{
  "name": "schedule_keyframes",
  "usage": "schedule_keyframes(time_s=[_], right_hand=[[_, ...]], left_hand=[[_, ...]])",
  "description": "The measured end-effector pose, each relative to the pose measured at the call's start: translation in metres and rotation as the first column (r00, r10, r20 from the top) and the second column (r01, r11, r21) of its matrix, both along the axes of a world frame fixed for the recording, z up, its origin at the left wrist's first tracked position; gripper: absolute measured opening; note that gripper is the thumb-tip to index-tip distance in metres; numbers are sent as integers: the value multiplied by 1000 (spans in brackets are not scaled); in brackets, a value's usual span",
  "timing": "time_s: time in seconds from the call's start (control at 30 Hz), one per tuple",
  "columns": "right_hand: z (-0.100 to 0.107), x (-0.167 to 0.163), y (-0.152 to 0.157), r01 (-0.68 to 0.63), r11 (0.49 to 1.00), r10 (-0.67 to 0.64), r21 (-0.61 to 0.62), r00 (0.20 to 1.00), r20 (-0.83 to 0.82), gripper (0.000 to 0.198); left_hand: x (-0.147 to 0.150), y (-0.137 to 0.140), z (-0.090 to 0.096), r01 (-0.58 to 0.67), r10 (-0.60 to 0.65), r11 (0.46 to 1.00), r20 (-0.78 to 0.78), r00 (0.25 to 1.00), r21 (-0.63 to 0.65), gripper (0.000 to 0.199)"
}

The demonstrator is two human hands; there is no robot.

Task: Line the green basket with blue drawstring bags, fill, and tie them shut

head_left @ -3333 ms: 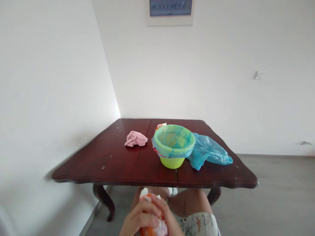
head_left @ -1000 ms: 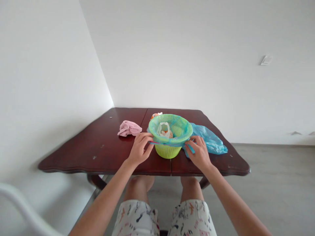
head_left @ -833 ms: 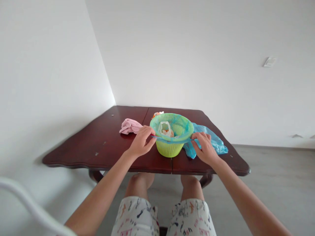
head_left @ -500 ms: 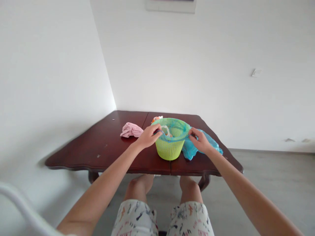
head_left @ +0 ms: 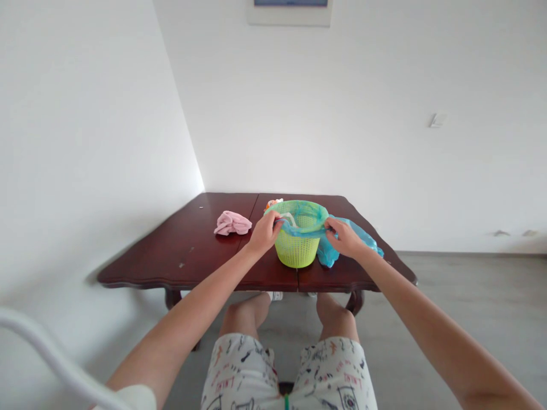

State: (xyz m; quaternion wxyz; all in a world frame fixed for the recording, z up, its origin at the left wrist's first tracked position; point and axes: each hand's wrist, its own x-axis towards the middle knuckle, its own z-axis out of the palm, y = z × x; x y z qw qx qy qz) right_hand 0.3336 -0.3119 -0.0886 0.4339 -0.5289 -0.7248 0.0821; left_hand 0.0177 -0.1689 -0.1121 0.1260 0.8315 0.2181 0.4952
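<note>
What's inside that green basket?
Inside the green plastic basket, a blue plastic liner shows, and toward the left a white loop. The bottom and whatever lies below the loop cannot be seen: the near side and the liner's front edge cover them.

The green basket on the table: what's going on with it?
Someone's left hand and right hand grip the edge of the thin blue bag lining the green basket, one on each side. A white thing shows inside. On the table, a pink cloth lies to the left and more blue plastic to the right.
</note>
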Motion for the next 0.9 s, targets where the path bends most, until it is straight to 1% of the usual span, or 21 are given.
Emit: schedule_keyframes(time_s=[0.1, 0.2, 0.3, 0.4, 0.53, 0.63, 0.7, 0.73, 0.8, 0.83, 0.9], right_hand=[[-2, 4, 9, 8, 999, -11, -46, 999, -52, 9], [-3, 14, 21, 59, 997, -65, -51, 991, -113, 8], [-2, 27, 30, 113, 994, -114, -14, 986, -125, 6], [-1, 40, 40, 137, 990, -135, 22, 988, -82, 4], [-2, 60, 62, 181, 983, -180, 31, 983, -28, 12], [-3, 73, 83, 240, 971, -239, 12, 970, -51, 16], [0, 79, 98, 279, 960, -279, -12, 956, -96, 19], [3, 81, 105, 293, 956, -294, -28, 948, -126, 20], [13, 82, 118, 306, 950, -312, -61, 929, -198, 19], [18, 81, 124, 304, 950, -313, -75, 919, -241, 17], [30, 76, 131, 290, 953, -301, -86, 888, -348, 13]], left_hand=[[3, 4, 6, -41, 43, 998, 45, 998, -52, 23], [1, 10, 18, -34, 36, 997, 29, 999, -76, 30], [-7, 20, 29, 25, -29, 998, -66, 997, -59, 42], [-20, 37, 40, 85, -89, 996, -183, 979, -30, 57], [-35, 66, 57, 125, -122, 992, -303, 945, -10, 76], [-41, 85, 74, 140, -111, 989, -387, 915, 47, 82], [-42, 94, 86, 137, -73, 985, -474, 878, 101, 79], [-41, 98, 92, 123, -49, 986, -517, 855, 109, 74], [-39, 102, 103, 70, -9, 994, -568, 823, 85, 60], [-38, 104, 107, 34, 12, 997, -571, 821, 69, 51], [-38, 106, 114, -37, 63, 998, -538, 841, 59, 35]])
